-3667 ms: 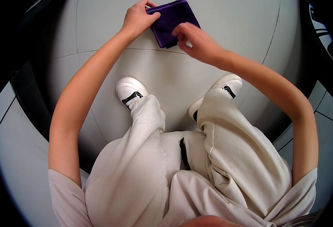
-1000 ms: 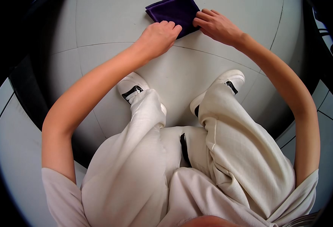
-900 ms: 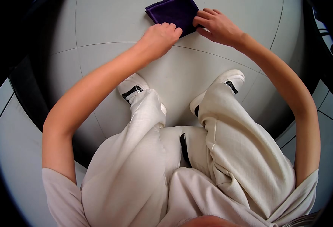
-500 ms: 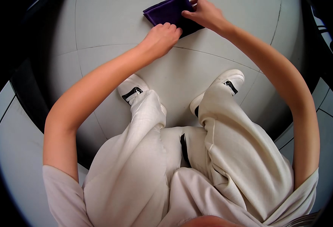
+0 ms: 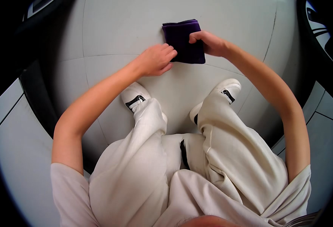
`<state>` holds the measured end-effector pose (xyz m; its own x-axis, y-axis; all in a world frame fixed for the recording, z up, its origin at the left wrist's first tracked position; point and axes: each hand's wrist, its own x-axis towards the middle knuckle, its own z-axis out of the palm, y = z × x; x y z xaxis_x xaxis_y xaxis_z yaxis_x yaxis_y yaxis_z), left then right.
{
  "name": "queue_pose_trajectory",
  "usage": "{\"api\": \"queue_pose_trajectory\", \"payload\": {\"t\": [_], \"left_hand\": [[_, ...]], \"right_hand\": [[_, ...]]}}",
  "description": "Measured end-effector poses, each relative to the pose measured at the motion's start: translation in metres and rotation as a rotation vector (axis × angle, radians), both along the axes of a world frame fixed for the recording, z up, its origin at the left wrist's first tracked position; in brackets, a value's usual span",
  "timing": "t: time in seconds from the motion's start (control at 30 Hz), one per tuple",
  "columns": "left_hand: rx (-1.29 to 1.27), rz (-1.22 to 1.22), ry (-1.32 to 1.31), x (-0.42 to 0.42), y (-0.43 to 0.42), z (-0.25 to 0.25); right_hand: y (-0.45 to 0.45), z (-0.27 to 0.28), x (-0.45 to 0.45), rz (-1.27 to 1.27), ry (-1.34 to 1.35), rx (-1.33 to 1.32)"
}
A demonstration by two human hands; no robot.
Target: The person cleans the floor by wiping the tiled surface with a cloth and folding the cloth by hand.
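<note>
Looking down from the head view, I've got the folded purple cloth (image 5: 185,47) straight ahead, out past the shoes (image 5: 135,93), between my two hands, which are apart from each other. Roughly square outline; I can't call a long axis through this lens. Stacked fold edges show along its far side. Right hand (image 5: 211,43) has the better hold: thumb flat over the right edge, other fingers hidden behind it, so I read a pinch. Left hand (image 5: 159,58) is curled at the lower left edge, fingertips at the cloth, grip unclear. Neither hand is clearly nearer; they flank it, left a bit closer to the body. Can't tell if the cloth lies flat on the floor (image 5: 124,34) or is tipped up.
</note>
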<state>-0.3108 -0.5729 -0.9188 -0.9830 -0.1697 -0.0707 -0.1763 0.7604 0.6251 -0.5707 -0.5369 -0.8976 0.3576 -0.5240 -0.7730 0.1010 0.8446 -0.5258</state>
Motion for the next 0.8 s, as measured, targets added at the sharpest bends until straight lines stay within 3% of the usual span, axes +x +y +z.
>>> {"api": "queue_pose_trajectory", "payload": {"t": [0.03, 0.1, 0.17, 0.23, 0.3, 0.37, 0.43, 0.5, 0.57, 0.6, 0.63, 0.7, 0.73, 0.77, 0.8], "left_hand": [[0.001, -0.001, 0.001, 0.001, 0.000, 0.003], [0.055, -0.020, 0.149, -0.001, 0.000, 0.014], [0.058, 0.082, 0.162, -0.004, -0.006, 0.032], [0.077, 0.181, 0.171, 0.001, -0.008, 0.059], [0.332, 0.471, -0.161, 0.015, -0.010, 0.091], [0.398, 0.446, -0.279, 0.042, 0.001, 0.096], [0.563, 0.415, -0.413, 0.069, 0.026, 0.088], [0.708, 0.452, -0.512, 0.093, 0.066, 0.074], [0.796, 0.618, -0.427, 0.108, 0.113, 0.055], [0.579, 0.729, -0.356, 0.107, 0.131, 0.051], [0.584, 0.733, -0.361, 0.105, 0.141, 0.042], [0.461, 1.101, -0.209, 0.107, 0.153, 0.029], [0.433, 1.073, -0.204, 0.111, 0.154, 0.025], [0.428, 1.077, -0.201, 0.111, 0.153, 0.022], [0.402, 1.092, -0.156, 0.110, 0.155, 0.022]], "right_hand": [[0.006, -0.001, -0.002, -0.166, -0.193, 0.169], [0.023, 0.011, -0.011, -0.347, -0.340, 0.224], [0.038, 0.043, -0.019, -0.534, -0.230, 0.252], [0.067, 0.027, -0.058, -0.704, -0.240, 0.179], [0.075, 0.047, -0.098, -0.874, -0.375, 0.054], [0.083, 0.054, -0.153, -1.009, -0.278, -0.115], [0.069, 0.075, -0.188, -1.229, 0.090, -0.139], [0.066, 0.066, -0.243, -1.181, 0.247, -0.247], [0.078, 0.020, -0.330, -1.010, 0.558, -0.334], [0.073, 0.012, -0.340, -0.888, 0.853, -0.420], [0.066, 0.003, -0.347, -0.744, 1.137, -0.499], [0.057, -0.042, -0.368, -0.615, 1.235, -0.439], [0.047, -0.067, -0.370, -0.514, 1.273, -0.303], [0.036, -0.128, -0.391, -0.406, 1.342, -0.261], [0.016, -0.122, -0.331, -0.300, 1.470, -0.453]]}}
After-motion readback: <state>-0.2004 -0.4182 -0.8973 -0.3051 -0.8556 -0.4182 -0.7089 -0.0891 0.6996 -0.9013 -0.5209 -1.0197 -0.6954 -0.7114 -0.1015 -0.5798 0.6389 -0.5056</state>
